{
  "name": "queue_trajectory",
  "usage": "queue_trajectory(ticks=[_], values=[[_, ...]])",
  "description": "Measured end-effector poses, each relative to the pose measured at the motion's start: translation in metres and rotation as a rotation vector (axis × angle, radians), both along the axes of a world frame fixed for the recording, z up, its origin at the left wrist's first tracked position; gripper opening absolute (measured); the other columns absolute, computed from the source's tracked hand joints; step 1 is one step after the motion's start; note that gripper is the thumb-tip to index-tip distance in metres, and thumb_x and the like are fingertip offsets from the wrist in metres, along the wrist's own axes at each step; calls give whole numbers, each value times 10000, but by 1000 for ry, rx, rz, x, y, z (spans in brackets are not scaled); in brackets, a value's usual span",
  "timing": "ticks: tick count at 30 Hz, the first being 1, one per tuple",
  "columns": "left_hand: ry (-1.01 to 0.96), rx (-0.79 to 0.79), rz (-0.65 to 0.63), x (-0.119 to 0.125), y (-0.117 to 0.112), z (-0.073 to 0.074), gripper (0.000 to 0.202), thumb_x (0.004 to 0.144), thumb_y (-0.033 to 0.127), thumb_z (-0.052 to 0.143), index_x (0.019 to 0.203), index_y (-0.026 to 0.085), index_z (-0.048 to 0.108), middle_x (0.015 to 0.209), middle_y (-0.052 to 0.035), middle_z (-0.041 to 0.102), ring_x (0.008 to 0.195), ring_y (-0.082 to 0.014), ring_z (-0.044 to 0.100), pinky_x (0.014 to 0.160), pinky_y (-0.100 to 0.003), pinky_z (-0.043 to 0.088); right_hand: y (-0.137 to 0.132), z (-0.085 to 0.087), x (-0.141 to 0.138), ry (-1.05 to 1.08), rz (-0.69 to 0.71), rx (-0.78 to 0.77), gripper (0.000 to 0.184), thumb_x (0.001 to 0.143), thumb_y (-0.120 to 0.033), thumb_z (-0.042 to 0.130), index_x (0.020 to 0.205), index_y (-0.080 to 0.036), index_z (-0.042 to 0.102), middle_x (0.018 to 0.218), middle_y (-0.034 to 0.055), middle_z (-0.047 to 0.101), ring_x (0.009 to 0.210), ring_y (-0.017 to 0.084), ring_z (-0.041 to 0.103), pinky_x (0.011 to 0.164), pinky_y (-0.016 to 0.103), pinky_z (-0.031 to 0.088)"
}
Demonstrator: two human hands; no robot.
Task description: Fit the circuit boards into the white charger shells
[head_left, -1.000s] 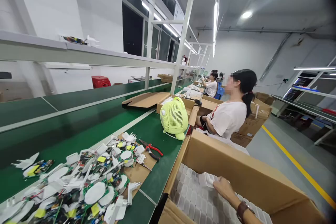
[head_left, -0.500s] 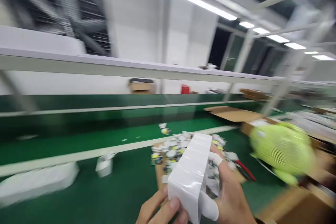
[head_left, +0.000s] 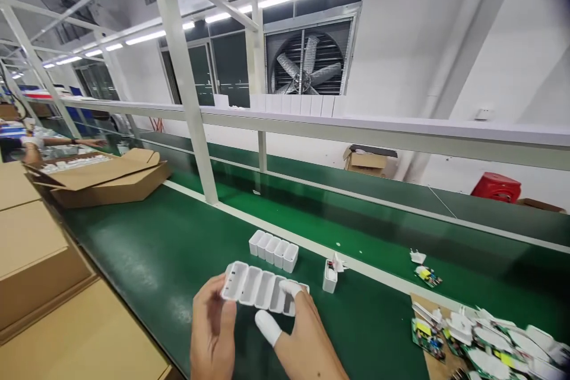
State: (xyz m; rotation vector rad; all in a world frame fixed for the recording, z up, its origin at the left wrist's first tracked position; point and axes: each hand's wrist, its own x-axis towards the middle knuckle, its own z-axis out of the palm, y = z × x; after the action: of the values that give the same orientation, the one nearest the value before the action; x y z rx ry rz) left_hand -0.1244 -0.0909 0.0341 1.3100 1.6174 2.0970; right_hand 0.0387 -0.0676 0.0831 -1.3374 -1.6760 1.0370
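Both my hands hold a row of several white plastic charger shells (head_left: 260, 287) side by side, just above the green belt (head_left: 169, 255). My left hand (head_left: 212, 329) grips the row's left end with fingers closed on it. My right hand (head_left: 303, 341), with white finger cots on thumb and forefinger, pinches the right end. A second row of white shells (head_left: 273, 250) stands on the belt just beyond. A single white shell (head_left: 330, 275) with a part in it stands to the right of that.
Closed cardboard boxes (head_left: 40, 261) sit at my left, an open one (head_left: 107, 175) farther back. A pile of circuit boards and white parts (head_left: 481, 338) lies at the lower right. A white frame post (head_left: 182, 77) rises from the belt. Another person's arm (head_left: 53, 143) shows far left.
My view swung left, away from the yellow fan and the co-worker. The row of shells taken from the carton now sits level in both hands, low over the belt.
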Motion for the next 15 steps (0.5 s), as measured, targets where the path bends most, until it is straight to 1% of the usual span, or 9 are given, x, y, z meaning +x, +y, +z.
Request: queue_trajectory(ticks=[2, 3, 5, 6, 9, 11, 13, 15], values=[[-80, -185, 40, -17, 28, 6, 521, 965, 684, 559, 1231, 239, 617, 1326, -107, 660, 1278, -327, 627, 1116, -477, 528, 16, 3, -11, -55, 54, -8, 547, 862, -430, 675, 1353, -191, 636, 1393, 151, 647, 1360, 381, 584, 1153, 529, 469], [-124, -284, 65, -24, 41, 6, 537, 976, 695, 509, 1231, 236, 618, 1312, -106, 675, 1277, -335, 629, 1134, -505, 510, 24, 3, -15, -92, 78, -2, 544, 871, -421, 658, 1357, -178, 631, 1388, 162, 649, 1358, 385, 585, 1156, 542, 466], [-203, -434, 89, -35, 65, 0, 522, 1006, 658, 437, 1246, 232, 621, 1336, -107, 684, 1321, -345, 609, 1177, -542, 461, 40, 1, -23, -171, 107, 27, 509, 881, -371, 627, 1338, -146, 639, 1356, 183, 663, 1347, 390, 595, 1154, 549, 467], [-228, -471, 87, -39, 76, -5, 504, 1018, 626, 419, 1254, 230, 623, 1360, -109, 681, 1349, -345, 595, 1194, -547, 442, 47, -1, -27, -213, 112, 48, 483, 883, -347, 616, 1315, -136, 651, 1334, 190, 673, 1336, 391, 604, 1147, 546, 475], [-245, -517, 47, -47, 98, -19, 463, 1038, 552, 420, 1254, 215, 653, 1379, -123, 693, 1370, -340, 598, 1209, -532, 428, 60, -8, -32, -319, 129, 111, 410, 893, -308, 601, 1251, -128, 686, 1289, 207, 693, 1306, 414, 623, 1123, 572, 489], [-246, -539, 15, -51, 107, -24, 452, 1041, 530, 442, 1242, 201, 676, 1371, -134, 707, 1362, -336, 613, 1210, -516, 432, 66, -15, -29, -360, 132, 166, 396, 902, -281, 584, 1259, -140, 685, 1335, 207, 678, 1340, 427, 596, 1150, 614, 449], [-245, -551, -2, -55, 113, -25, 463, 1046, 520, 452, 1282, 186, 669, 1413, -148, 688, 1390, -331, 596, 1227, -505, 414, 71, -23, -19, -378, 87, 247, 423, 895, -268, 590, 1300, -172, 663, 1459, 188, 612, 1425, 421, 522, 1198, 630, 390], [-243, -549, -6, -59, 121, -21, 507, 1059, 531, 434, 1380, 185, 620, 1504, -151, 627, 1451, -319, 543, 1257, -492, 375, 79, -33, -6, -388, 7, 265, 518, 848, -290, 655, 1356, -195, 621, 1545, 171, 541, 1477, 411, 470, 1220, 614, 377]])
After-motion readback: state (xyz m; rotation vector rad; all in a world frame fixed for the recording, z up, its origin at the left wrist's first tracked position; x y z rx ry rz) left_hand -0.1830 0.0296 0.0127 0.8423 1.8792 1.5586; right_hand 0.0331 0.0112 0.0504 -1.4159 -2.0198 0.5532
